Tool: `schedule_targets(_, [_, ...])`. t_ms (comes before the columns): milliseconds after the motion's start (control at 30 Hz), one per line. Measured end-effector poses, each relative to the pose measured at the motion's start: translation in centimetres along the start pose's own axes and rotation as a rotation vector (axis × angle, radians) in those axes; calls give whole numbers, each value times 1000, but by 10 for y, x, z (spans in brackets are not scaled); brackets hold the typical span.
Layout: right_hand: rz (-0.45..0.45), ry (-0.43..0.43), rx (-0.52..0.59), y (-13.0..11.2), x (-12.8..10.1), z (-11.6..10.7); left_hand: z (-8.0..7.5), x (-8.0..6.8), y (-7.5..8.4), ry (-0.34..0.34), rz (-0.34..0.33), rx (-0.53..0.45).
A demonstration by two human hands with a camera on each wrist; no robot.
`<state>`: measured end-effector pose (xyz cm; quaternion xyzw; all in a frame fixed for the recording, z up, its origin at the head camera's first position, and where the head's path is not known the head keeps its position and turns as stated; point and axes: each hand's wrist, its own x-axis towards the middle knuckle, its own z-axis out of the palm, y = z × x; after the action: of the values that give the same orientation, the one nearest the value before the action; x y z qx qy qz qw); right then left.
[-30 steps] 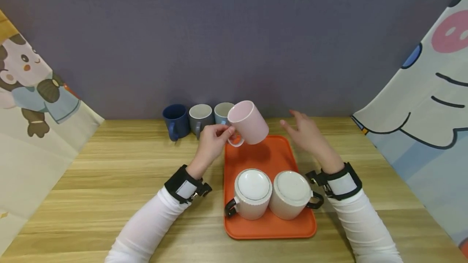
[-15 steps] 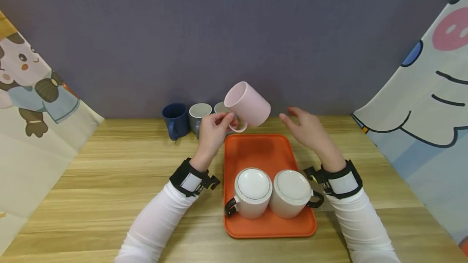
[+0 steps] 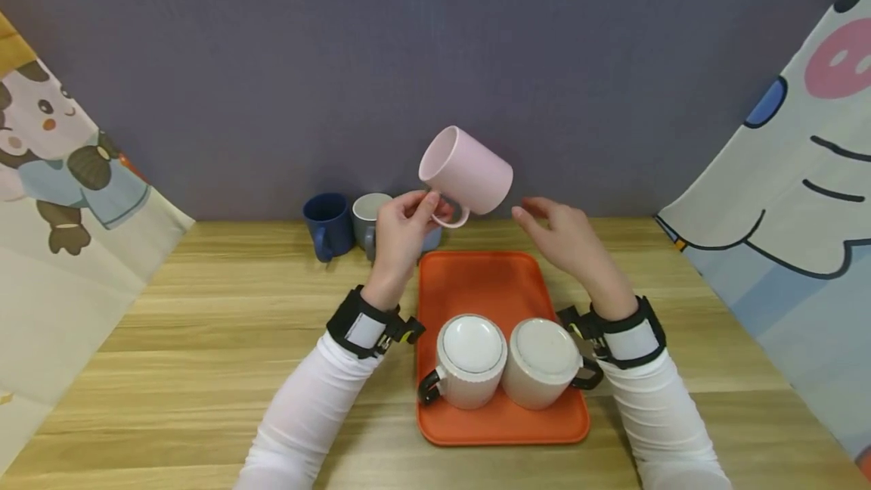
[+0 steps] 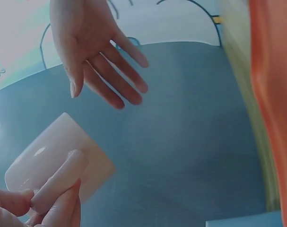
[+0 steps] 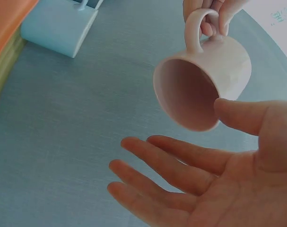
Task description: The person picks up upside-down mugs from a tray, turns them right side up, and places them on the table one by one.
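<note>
My pink mug [image 3: 469, 172] is higher than a moment ago, tipped in the air near the far end of the big orange tray [image 3: 479, 278]. Two pale mugs [image 3: 469, 384] sit upside down on it. My right hand [image 3: 565, 237] is spread near the pink mug. My left hand [image 3: 401, 229] pinches its little handle [image 5: 192, 30].
</note>
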<state>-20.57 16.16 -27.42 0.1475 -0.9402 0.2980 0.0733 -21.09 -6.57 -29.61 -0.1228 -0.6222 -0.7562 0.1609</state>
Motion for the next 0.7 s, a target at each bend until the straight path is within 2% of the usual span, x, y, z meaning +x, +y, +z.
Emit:
schedule_targets(300, [-41,35,53,-8,0,-1,9,3,6,19,41,-55])
schedule_targets(700, [-87,93,79,-22,0,-2,25,4,15,48,86,-189])
